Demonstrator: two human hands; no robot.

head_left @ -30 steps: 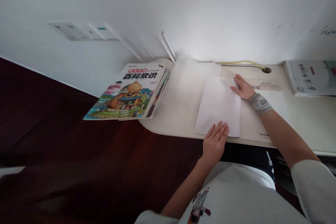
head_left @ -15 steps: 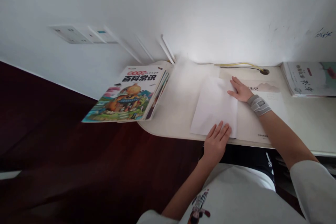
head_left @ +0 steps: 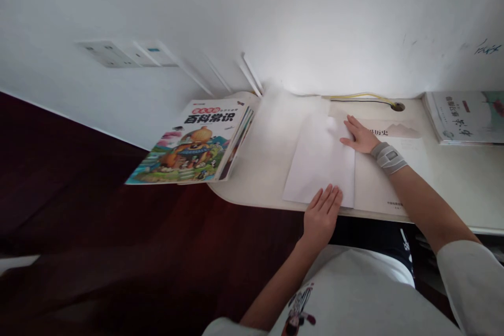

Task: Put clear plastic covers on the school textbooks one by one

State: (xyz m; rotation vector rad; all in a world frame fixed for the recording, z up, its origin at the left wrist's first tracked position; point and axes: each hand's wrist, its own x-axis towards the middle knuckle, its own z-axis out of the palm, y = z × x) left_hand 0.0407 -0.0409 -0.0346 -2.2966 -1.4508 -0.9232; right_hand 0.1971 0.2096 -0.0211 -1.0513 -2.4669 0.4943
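Note:
An open book lies on the white desk. Its left leaf is a blank white page (head_left: 317, 160). The right page (head_left: 388, 168) carries a printed title and a pale mountain picture along its top. My left hand (head_left: 322, 212) rests with outstretched fingers on the bottom edge of the blank leaf, near the front of the desk. Higher up, my right hand (head_left: 358, 135) lies flat with fingers spread, across the fold between the two pages. A grey wrist wrap (head_left: 389, 157) is around my right wrist.
At the left end of the desk (head_left: 244, 191), a stack of colourful books (head_left: 189, 142) overhangs the front edge. More books (head_left: 468, 115) are piled at the right. Yellow and black cables (head_left: 362, 96) run along the wall to a round hole (head_left: 397, 107). Wall sockets (head_left: 118, 54) are at the left.
The blank leaf and my left hand have shifted very slightly left. My right hand stays nearly in place on the fold.

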